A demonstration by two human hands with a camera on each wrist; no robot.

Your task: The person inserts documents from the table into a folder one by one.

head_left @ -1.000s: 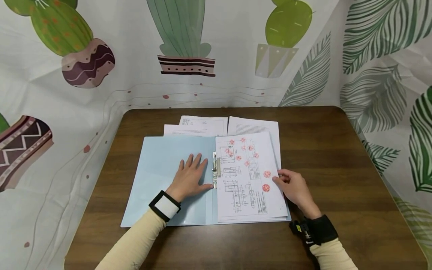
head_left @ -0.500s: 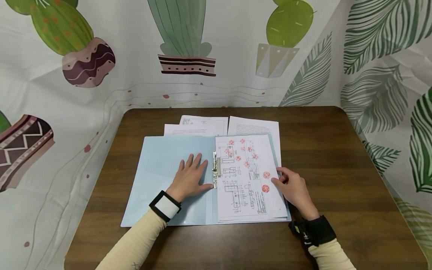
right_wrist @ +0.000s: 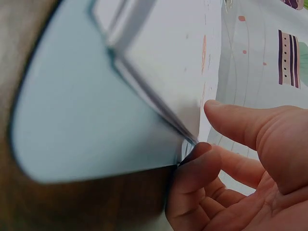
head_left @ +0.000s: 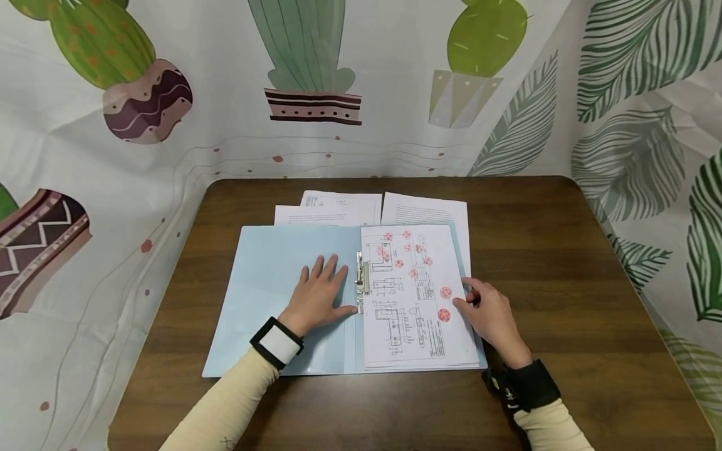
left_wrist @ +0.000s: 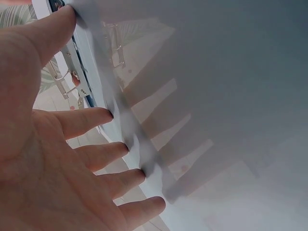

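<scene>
A light blue ring-binder folder (head_left: 271, 250) lies spread on the table, with a metal clip (head_left: 361, 285) at its spine. On its right side rests a stack of paper sheets (head_left: 389, 357); the top one bears technical drawings and red stamps. My left hand (head_left: 316, 297) rests on the left cover, fingers spread, thumb by the clip; the left wrist view shows its fingertips (left_wrist: 137, 177) touching the glossy cover. My right hand (head_left: 493, 319) holds the stack's right edge between thumb and curled index finger (right_wrist: 192, 163). How many sheets it grips cannot be told.
Several loose printed sheets (head_left: 429, 210) stick out from behind the folder's far edge. The brown wooden table (head_left: 570, 263) extends on both sides and in front. A cactus-print cloth (head_left: 395, 144) hangs behind the table.
The top sheet's far edge has come slightly nearer and lies lower against the stack. My right hand has shifted a little left; the left hand stays in place.
</scene>
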